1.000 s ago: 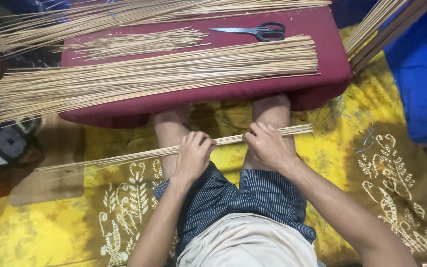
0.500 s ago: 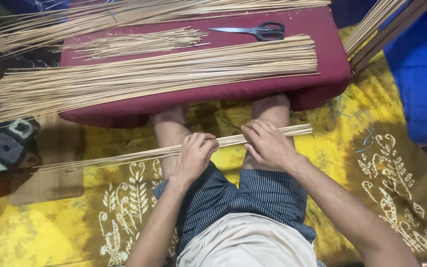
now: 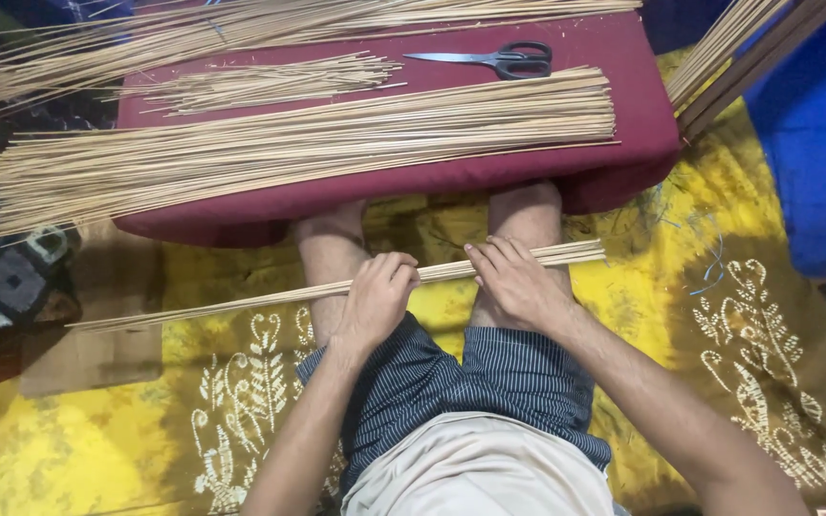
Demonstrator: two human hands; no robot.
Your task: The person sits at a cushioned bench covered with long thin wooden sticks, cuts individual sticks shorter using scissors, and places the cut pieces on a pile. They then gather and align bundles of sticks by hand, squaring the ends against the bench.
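A small bundle of long thin pale sticks (image 3: 241, 299) lies across my bare legs, running from lower left to upper right. My left hand (image 3: 377, 296) is closed over it above my left knee. My right hand (image 3: 513, 280) grips the same bundle a little further right, fingers curled on top. The bundle's right end (image 3: 576, 253) pokes out past my right hand. On the maroon cushion (image 3: 623, 162) beyond my knees lies a wide layer of the same sticks (image 3: 317, 143), with a shorter, thinner pile (image 3: 260, 81) behind it.
Black-handled scissors (image 3: 494, 59) rest at the cushion's far side. More sticks (image 3: 145, 33) fan across the top left, and another bunch (image 3: 738, 48) leans at the upper right. A yellow patterned cloth (image 3: 709, 315) covers the floor; blue fabric (image 3: 815, 134) lies right.
My hands stay on the bundle; the fingers have shifted only slightly along it. The dark patterned thing at the left edge has moved in view.
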